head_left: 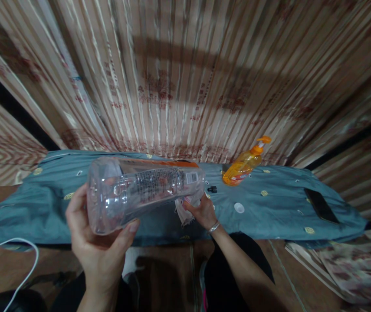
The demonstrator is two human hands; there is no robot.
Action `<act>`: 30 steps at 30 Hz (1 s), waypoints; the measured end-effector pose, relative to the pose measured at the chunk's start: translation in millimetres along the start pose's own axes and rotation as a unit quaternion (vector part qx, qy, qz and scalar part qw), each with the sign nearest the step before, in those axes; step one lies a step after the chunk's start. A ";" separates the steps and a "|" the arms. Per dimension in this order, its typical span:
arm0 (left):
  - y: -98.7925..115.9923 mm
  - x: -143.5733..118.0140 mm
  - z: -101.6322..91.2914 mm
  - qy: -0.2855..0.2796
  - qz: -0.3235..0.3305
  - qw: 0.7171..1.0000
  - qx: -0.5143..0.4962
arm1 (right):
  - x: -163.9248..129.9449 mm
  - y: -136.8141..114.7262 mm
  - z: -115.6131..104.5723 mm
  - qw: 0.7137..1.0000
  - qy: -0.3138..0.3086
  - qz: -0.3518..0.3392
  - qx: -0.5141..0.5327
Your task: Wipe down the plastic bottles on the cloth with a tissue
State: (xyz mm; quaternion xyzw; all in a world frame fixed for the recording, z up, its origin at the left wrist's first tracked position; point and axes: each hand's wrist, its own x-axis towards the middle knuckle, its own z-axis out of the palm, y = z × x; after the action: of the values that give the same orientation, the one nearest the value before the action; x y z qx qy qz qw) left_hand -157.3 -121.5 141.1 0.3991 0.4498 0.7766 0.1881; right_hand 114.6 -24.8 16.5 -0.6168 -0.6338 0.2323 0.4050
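A large clear plastic bottle [146, 190] lies on its side in the air, its base towards the left. Printed small text and a barcode show on its wall, with an orange band along the upper edge. My left hand [99, 242] grips it around the base end, thumb below and fingers partly behind. At the narrower right end is my right hand [203, 212], wearing a bracelet. Its thumb presses on a crumpled whitish-pink cloth [185, 213] that hangs under the bottle; the other fingers are mostly hidden.
A teal patterned cloth [279, 216] covers the low surface. On it stand or lie an orange pump bottle [242, 167], a small black piece [212, 189], a white round disc [239, 208] and a dark phone [321, 205]. A patterned curtain [185, 86] hangs behind; a white cable [35, 255] loops at left.
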 end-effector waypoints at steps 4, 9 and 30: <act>-3.2 2.1 -0.9 0.006 0.010 1.000 0.001 | 0.3 1.3 1.6 1.000 0.008 -0.016 0.014; -7.0 3.6 -1.1 -0.004 0.020 1.000 -0.004 | 0.4 2.4 2.0 1.000 0.010 -0.012 0.009; -8.1 3.2 -1.3 0.005 0.013 1.000 -0.001 | 0.1 -8.4 -2.2 1.000 -0.003 0.012 -0.004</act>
State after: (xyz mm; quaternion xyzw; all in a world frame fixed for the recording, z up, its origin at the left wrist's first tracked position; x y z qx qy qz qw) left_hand -160.9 -115.9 135.3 0.4013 0.4442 0.7814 0.1761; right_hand 111.4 -26.2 24.4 -0.6251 -0.6284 0.2362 0.3981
